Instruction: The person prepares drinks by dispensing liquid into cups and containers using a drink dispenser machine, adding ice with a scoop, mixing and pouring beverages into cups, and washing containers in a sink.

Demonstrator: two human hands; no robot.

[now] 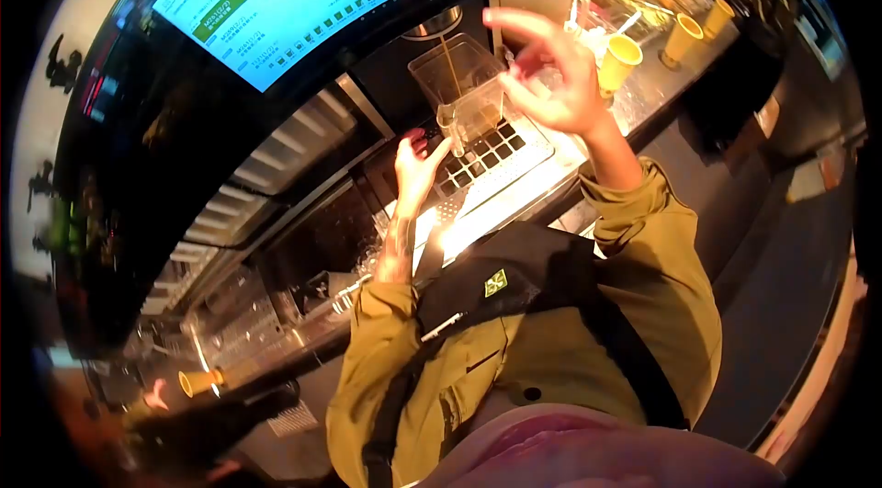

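Note:
A stream of brown liquid falls from a round dispenser (434,25) into a clear square pitcher (473,116), which stands on a drip grate (482,157). Just left of the pitcher's handle is my left hand (418,166), its thumb and fingers apart; whether it touches the handle I cannot tell. My right hand (556,74) is raised to the right of the pitcher, fingers spread, with nothing seen in it. Behind it on the counter stands a yellow cup (621,56).
A lit screen (322,1) hangs over the counter. At the right back are more yellow cups (684,33) and a tray of utensils (634,5). Another yellow cup (197,383) is at the lower left, near another person's hand (157,395).

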